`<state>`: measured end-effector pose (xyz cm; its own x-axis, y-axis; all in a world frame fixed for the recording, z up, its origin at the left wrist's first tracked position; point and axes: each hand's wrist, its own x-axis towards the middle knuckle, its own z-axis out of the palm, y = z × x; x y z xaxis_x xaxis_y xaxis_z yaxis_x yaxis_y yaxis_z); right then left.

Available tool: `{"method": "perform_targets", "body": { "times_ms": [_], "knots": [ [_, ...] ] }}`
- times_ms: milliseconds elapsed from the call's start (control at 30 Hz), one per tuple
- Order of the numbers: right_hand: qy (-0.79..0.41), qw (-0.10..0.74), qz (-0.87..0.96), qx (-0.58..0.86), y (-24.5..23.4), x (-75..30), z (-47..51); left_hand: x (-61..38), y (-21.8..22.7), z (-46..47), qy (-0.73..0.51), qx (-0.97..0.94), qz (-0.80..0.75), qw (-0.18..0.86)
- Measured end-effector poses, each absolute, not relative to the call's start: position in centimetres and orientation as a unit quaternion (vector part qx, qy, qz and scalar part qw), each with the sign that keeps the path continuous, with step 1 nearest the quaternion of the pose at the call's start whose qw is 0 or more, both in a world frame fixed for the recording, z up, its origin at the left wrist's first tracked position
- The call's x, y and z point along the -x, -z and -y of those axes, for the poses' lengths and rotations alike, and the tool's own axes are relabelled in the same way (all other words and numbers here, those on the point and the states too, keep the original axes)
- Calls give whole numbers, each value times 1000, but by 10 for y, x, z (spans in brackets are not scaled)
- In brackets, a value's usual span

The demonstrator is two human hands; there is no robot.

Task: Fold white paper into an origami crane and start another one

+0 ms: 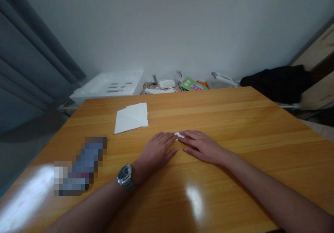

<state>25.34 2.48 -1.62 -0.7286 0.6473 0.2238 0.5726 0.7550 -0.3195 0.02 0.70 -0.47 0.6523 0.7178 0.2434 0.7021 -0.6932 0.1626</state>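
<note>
Left hand: the left hand (pixel 156 151) lies palm down near the middle of the tabletop, its fingers (pixel 167 138) stretched out and close together, with the tips at the scrap's left end.
Right hand: the right hand (pixel 202 146) is also flat and palm down. Its fingers (pixel 189 135) are straight and slightly fanned, and the tips meet the left hand's over the scrap.
Scrap: a small white scrap (pixel 179 135) lies on the wood at the centre of the tabletop. Only a sliver shows between the two sets of fingertips.
Hold: neither hand pinches. The flat fingers appear to press the scrap against the wood, which would keep it from sliding or springing up.
Watch: a metal watch (pixel 125 176) with a dark face sits on the left wrist.
Sheet: a folded white sheet (pixel 132 117) lies flat towards the far left corner, apart from the hands.
Blurred item: a pixelated item (pixel 80 167) lies near the left edge, beside the left forearm.
Table: the wooden table (pixel 247 121) is glossy and shows glare near the front edge.
Beyond the far edge: a white tray (pixel 109 83), a green packet (pixel 193 84) among small clutter, and a black cloth (pixel 276 81) past the far right corner.
</note>
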Motion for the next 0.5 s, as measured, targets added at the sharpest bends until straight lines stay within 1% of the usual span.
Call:
{"method": "perform_targets", "body": {
  "times_ms": [267,500],
  "knots": [
    [-115,171,924,321,16,-254,-26,2,6,-4,-124,-914,-387,6],
    [-120,181,925,310,16,-256,-28,1,4,-5,-117,-919,-377,15]
  ]
}}
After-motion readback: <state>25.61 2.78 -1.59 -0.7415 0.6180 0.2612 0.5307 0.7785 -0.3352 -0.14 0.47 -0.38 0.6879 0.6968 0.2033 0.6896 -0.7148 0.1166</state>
